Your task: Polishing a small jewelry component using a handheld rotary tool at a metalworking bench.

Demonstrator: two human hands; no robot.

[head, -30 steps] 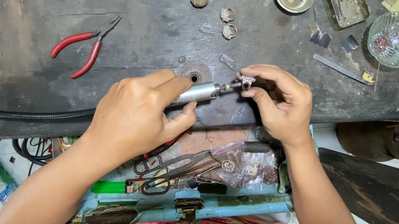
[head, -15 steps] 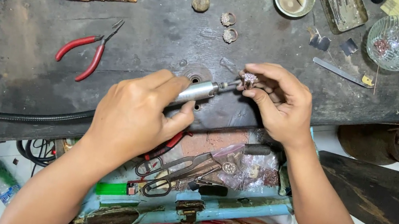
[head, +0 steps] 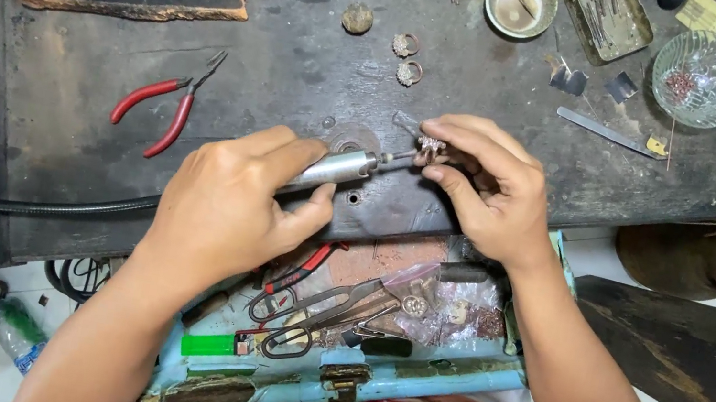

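Left hand [head: 227, 203] is wrapping tight around the rotary handpiece [head: 334, 168], steadying its tip. Right hand [head: 486, 189] is pinching a small ring [head: 431, 146] against it; red pliers [head: 163, 105] lying at 9 o'clock on the tabletop [head: 283, 72].

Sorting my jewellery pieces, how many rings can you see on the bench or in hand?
3. Two rings lie on the dark bench above the hands, one over the other. A third ring is pinched in the right hand. More may hide in the drawer clutter.

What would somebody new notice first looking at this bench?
At the middle of the dark workbench, the left hand grips a silver rotary handpiece, its tip against a small ring pinched in the right hand. Red-handled pliers lie to the left, and a glass bowl sits top right.
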